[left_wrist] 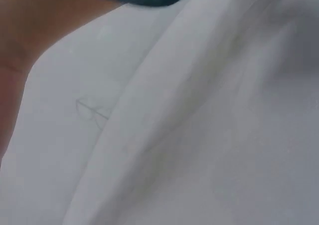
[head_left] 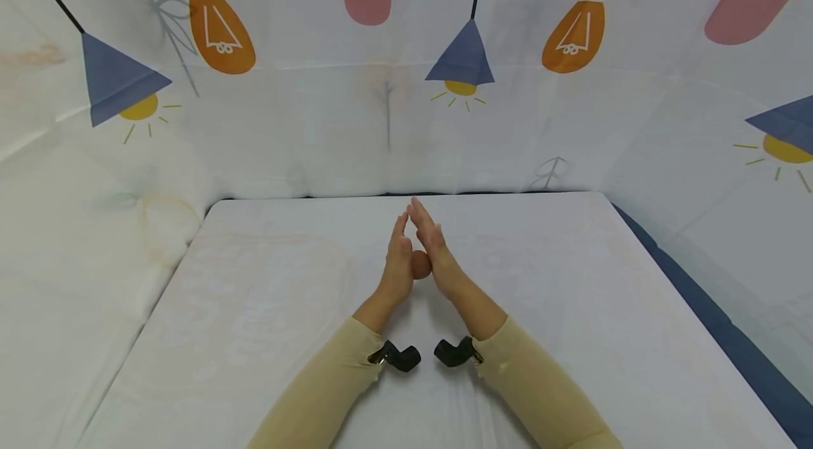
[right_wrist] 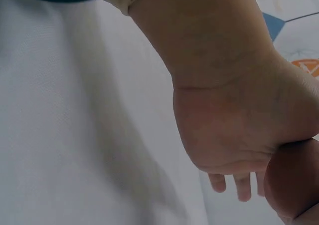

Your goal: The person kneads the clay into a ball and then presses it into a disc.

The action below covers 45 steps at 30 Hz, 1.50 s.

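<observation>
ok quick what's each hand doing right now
Left hand: open, fingers straight, palm pressed against a small brownish ball.
Right hand: open, fingers straight, palm against the ball's other side; the fingertips of both hands meet above it.
</observation>
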Each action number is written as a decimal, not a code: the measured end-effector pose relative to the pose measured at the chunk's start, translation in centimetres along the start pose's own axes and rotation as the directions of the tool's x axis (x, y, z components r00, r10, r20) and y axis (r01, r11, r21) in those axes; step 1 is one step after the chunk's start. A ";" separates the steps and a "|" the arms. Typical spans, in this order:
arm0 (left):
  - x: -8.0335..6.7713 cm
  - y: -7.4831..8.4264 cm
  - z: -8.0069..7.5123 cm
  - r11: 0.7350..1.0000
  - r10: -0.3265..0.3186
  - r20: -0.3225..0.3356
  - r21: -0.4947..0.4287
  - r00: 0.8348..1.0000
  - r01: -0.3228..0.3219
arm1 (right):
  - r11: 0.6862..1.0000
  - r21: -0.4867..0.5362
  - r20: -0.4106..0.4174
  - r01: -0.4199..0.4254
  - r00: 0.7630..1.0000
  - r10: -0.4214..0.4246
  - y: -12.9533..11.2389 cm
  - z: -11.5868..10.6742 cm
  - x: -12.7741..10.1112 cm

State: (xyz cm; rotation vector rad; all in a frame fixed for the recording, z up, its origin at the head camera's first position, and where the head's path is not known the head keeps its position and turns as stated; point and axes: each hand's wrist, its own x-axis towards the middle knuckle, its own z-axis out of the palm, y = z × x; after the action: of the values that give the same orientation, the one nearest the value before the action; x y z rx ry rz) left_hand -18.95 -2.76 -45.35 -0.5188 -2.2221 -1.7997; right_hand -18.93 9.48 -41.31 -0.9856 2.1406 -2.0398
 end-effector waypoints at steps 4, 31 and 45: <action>-0.2 0.2 0.1 1.000 0.008 0.106 -0.009 0.994 -0.008 | 0.998 -0.048 -0.020 -0.028 0.999 0.027 -0.2 -0.6 0.5; -0.3 1.9 -0.2 0.968 -0.009 -0.103 -0.252 0.995 -0.017 | 0.981 -0.184 0.063 -0.060 0.995 0.073 1.8 0.5 -0.2; -0.8 0.7 0.4 0.993 -0.059 0.137 -0.092 0.989 0.072 | 0.987 -0.156 -0.080 -0.032 0.997 0.020 -0.3 -0.2 0.1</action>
State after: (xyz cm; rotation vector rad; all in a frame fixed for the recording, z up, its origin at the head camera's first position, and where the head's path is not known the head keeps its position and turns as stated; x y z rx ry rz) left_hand -17.91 -2.31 -45.17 -0.6095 -2.2723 -1.9677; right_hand -18.92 9.61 -40.99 -0.9017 2.3722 -1.9547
